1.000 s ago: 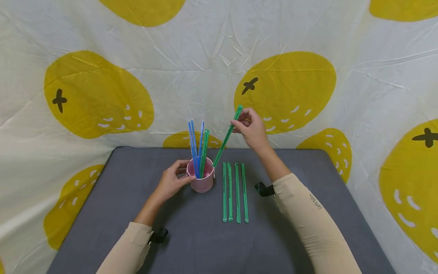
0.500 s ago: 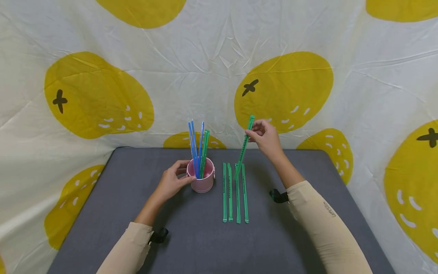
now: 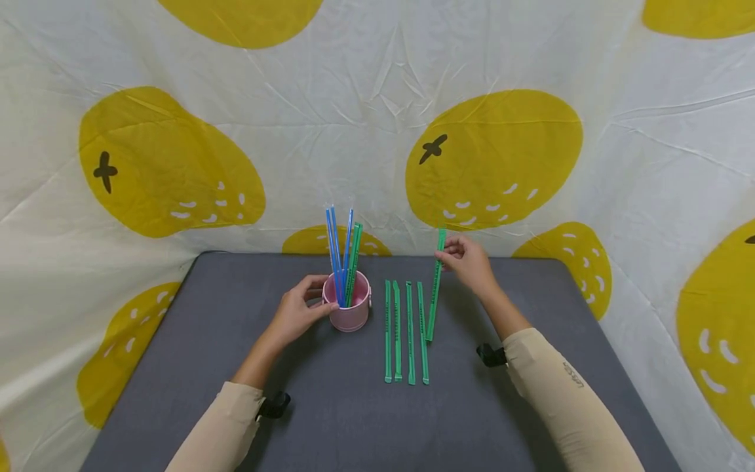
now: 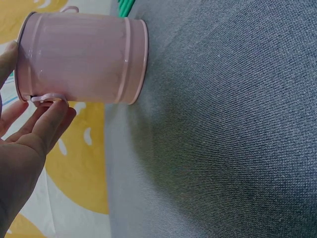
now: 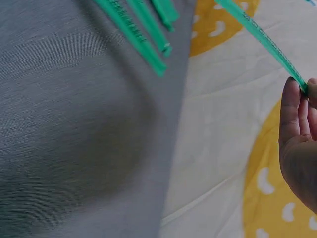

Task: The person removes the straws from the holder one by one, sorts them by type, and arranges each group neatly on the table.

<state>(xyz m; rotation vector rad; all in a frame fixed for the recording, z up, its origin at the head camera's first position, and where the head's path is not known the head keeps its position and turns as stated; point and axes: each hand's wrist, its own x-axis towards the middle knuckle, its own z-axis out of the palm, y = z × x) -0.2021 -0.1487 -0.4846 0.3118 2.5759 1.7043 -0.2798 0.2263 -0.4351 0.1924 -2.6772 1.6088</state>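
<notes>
1. Behind the dark grey table (image 3: 330, 413), a white cloth (image 3: 330, 85) is hung, with yellow lemon shapes (image 3: 495, 157) printed on it and creases all over.
2. One green straw (image 3: 436, 288) is pinched near its top by the right hand (image 3: 468, 265). It is held at a slant, toward the table's far edge, with its low end just beside the last of the straws in the row. Whether that end is touching the table cannot be told.
3. Such a straw should be very light and fairly stiff, but easily bent or squashed if pinched hard. Its wrap looks like paper, so it should not be very slippery. It is best held softly near one end.
4. Four more green straws (image 3: 410, 334) are laid in a row, with their ends toward the far and near edges.
5. A pink pail (image 3: 349, 321) is gripped at its rim and side by the left hand (image 3: 297, 308), left of the row. A small handle (image 4: 52, 97) is touched by its fingers. The pail looks hard and smooth, maybe light metal, and is best held by the wall.
6. Blue straws (image 3: 335, 239) and green ones (image 3: 354, 255) are stood inside, leaning.
7. Both far corners are rounded.
</notes>
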